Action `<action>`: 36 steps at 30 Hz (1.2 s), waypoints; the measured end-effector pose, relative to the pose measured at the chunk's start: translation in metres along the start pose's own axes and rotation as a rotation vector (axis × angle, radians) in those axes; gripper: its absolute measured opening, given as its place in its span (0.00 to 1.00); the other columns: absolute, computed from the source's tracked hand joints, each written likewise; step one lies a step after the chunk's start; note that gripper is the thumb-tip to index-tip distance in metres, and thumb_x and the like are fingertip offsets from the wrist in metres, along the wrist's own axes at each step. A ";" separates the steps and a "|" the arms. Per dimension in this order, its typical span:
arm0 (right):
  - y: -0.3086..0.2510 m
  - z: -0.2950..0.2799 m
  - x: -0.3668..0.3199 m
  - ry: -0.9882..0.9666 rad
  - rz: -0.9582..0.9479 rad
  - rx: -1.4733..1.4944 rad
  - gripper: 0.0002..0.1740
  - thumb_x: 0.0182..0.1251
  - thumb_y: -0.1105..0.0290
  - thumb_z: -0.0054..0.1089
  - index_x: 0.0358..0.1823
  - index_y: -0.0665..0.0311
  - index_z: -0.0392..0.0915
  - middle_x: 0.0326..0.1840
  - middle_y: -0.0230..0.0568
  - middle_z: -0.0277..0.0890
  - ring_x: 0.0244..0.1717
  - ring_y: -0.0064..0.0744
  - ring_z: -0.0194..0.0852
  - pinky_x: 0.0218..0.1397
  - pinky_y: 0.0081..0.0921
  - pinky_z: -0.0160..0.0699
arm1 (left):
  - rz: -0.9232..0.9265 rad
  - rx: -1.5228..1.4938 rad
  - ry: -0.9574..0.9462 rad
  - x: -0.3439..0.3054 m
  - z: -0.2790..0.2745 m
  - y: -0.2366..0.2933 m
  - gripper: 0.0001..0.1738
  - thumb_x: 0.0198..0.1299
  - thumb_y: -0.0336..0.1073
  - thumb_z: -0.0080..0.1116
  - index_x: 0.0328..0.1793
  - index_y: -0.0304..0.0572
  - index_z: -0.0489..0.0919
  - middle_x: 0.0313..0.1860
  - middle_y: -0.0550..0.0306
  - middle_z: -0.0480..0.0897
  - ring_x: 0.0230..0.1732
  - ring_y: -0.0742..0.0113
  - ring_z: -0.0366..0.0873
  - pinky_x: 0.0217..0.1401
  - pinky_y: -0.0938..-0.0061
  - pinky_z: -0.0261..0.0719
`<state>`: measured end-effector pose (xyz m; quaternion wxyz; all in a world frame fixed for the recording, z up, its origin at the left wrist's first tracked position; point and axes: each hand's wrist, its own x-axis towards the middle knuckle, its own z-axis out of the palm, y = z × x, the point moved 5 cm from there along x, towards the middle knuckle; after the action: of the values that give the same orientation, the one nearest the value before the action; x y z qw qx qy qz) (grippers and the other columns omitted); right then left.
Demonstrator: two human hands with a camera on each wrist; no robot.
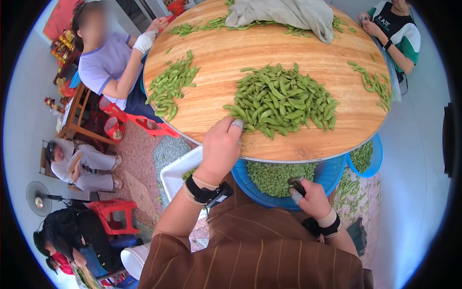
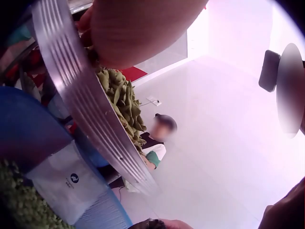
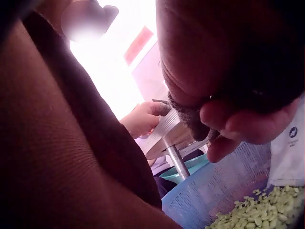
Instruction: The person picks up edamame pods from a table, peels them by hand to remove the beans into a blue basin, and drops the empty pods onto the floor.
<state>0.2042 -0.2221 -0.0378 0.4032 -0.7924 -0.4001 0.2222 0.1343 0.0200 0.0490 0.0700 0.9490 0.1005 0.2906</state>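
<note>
A heap of green soybean pods [image 1: 284, 98] lies on the round wooden table [image 1: 207, 62]. My left hand [image 1: 221, 149] reaches over the table's near edge, its fingertips at the left side of the heap. A grey wrap covers its thumb; the back of the hand hides most fingers. Below the edge, my right hand [image 1: 313, 200] hovers over a blue basket [image 1: 332, 185] of shelled green beans [image 1: 274, 176]. Its fingers [image 3: 224, 148] are bent close to the thumb, with dark and grey coverings on some digits. I cannot tell whether either hand holds a pod or bean.
Smaller pod piles [image 1: 173, 86] lie around the table, with a grey cloth [image 1: 284, 17] at the far side. A white crate [image 1: 175, 171] and a blue bowl [image 1: 368, 159] stand below the edge. People sit at both sides. A red stool [image 1: 115, 214] is at left.
</note>
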 end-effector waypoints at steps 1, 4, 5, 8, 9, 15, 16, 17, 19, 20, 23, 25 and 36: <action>0.001 0.000 -0.001 0.004 -0.001 0.001 0.14 0.58 0.69 0.61 0.45 0.66 0.77 0.31 0.56 0.77 0.34 0.57 0.77 0.36 0.39 0.76 | -0.009 -0.006 -0.008 0.001 0.001 0.000 0.12 0.42 0.22 0.55 0.37 0.32 0.77 0.43 0.44 0.79 0.39 0.47 0.78 0.40 0.61 0.78; 0.006 0.002 -0.003 -0.003 0.001 0.037 0.14 0.58 0.68 0.61 0.45 0.66 0.77 0.31 0.56 0.77 0.34 0.57 0.77 0.35 0.39 0.76 | 0.030 0.026 0.047 -0.002 0.004 0.002 0.10 0.43 0.23 0.55 0.36 0.33 0.76 0.42 0.44 0.79 0.37 0.46 0.78 0.39 0.60 0.78; 0.007 0.002 -0.004 -0.001 0.001 0.038 0.14 0.58 0.68 0.61 0.45 0.66 0.77 0.31 0.56 0.77 0.34 0.57 0.77 0.35 0.39 0.76 | 0.031 0.026 0.047 -0.003 0.004 0.002 0.10 0.43 0.23 0.55 0.36 0.33 0.76 0.42 0.44 0.79 0.37 0.46 0.78 0.39 0.60 0.78; 0.013 0.004 -0.005 -0.011 0.029 0.031 0.14 0.58 0.68 0.60 0.44 0.66 0.77 0.31 0.56 0.77 0.33 0.57 0.77 0.35 0.39 0.76 | 0.068 0.038 0.036 -0.006 0.005 0.006 0.10 0.44 0.23 0.55 0.36 0.33 0.76 0.42 0.43 0.79 0.36 0.46 0.78 0.38 0.60 0.78; 0.014 0.004 -0.006 -0.004 0.015 0.022 0.14 0.58 0.68 0.60 0.44 0.66 0.77 0.30 0.57 0.77 0.33 0.57 0.77 0.35 0.39 0.76 | 0.016 0.043 0.043 -0.006 0.005 0.005 0.10 0.44 0.23 0.55 0.37 0.33 0.76 0.42 0.43 0.78 0.36 0.46 0.78 0.37 0.59 0.78; 0.002 -0.001 -0.003 0.021 -0.019 0.087 0.12 0.60 0.69 0.61 0.44 0.66 0.77 0.32 0.53 0.79 0.31 0.52 0.79 0.33 0.36 0.76 | -0.012 -0.028 -0.016 -0.012 -0.004 0.012 0.17 0.40 0.23 0.58 0.41 0.32 0.76 0.44 0.40 0.77 0.38 0.43 0.77 0.38 0.59 0.78; -0.004 -0.002 -0.004 0.056 -0.076 0.123 0.12 0.61 0.69 0.61 0.44 0.66 0.77 0.31 0.50 0.80 0.28 0.46 0.80 0.31 0.33 0.76 | -0.008 -0.047 -0.026 -0.017 -0.007 0.018 0.21 0.36 0.22 0.59 0.43 0.31 0.76 0.47 0.39 0.76 0.41 0.42 0.77 0.40 0.58 0.77; -0.014 -0.007 -0.004 0.058 -0.070 0.128 0.12 0.61 0.69 0.61 0.44 0.66 0.77 0.31 0.50 0.80 0.28 0.46 0.80 0.31 0.33 0.76 | -0.005 -0.049 -0.034 -0.021 -0.009 0.027 0.21 0.36 0.22 0.59 0.43 0.31 0.76 0.47 0.39 0.76 0.41 0.42 0.77 0.40 0.58 0.77; -0.029 -0.015 0.001 -0.074 0.225 0.380 0.11 0.65 0.69 0.60 0.45 0.66 0.76 0.29 0.39 0.79 0.20 0.27 0.75 0.25 0.23 0.72 | 0.148 -0.166 0.062 -0.031 -0.012 0.059 0.22 0.37 0.23 0.60 0.45 0.32 0.77 0.47 0.39 0.77 0.40 0.42 0.77 0.41 0.58 0.77; -0.030 -0.014 0.005 -0.074 0.228 0.382 0.11 0.65 0.69 0.60 0.45 0.66 0.76 0.29 0.39 0.79 0.20 0.27 0.75 0.25 0.23 0.72 | 0.148 -0.166 0.059 -0.038 -0.009 0.069 0.22 0.37 0.23 0.60 0.45 0.32 0.77 0.47 0.39 0.77 0.40 0.42 0.77 0.41 0.58 0.77; -0.021 -0.009 0.017 0.000 0.271 0.830 0.11 0.67 0.68 0.59 0.46 0.66 0.74 0.27 0.32 0.76 0.18 0.15 0.66 0.21 0.16 0.67 | 0.194 -0.305 -0.092 -0.051 0.007 0.095 0.24 0.38 0.24 0.62 0.48 0.34 0.77 0.44 0.42 0.79 0.39 0.43 0.78 0.42 0.60 0.78; -0.016 -0.007 0.021 0.014 0.231 0.927 0.12 0.67 0.69 0.58 0.46 0.67 0.72 0.27 0.31 0.75 0.17 0.17 0.65 0.20 0.16 0.66 | 0.142 -0.492 -0.115 -0.057 0.015 0.096 0.23 0.42 0.25 0.63 0.49 0.35 0.76 0.40 0.46 0.80 0.38 0.45 0.78 0.41 0.62 0.78; -0.018 -0.010 0.012 -0.028 0.201 0.671 0.12 0.65 0.69 0.55 0.48 0.66 0.71 0.29 0.30 0.76 0.18 0.15 0.69 0.21 0.16 0.69 | -0.370 -1.137 -0.678 -0.074 0.049 0.081 0.11 0.61 0.26 0.56 0.50 0.38 0.79 0.33 0.60 0.77 0.30 0.71 0.73 0.34 0.78 0.72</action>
<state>0.2093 -0.2104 -0.0174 0.6119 -0.6480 -0.2303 0.3908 0.1146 -0.0796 -0.0157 0.6330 0.7708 0.0653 -0.0313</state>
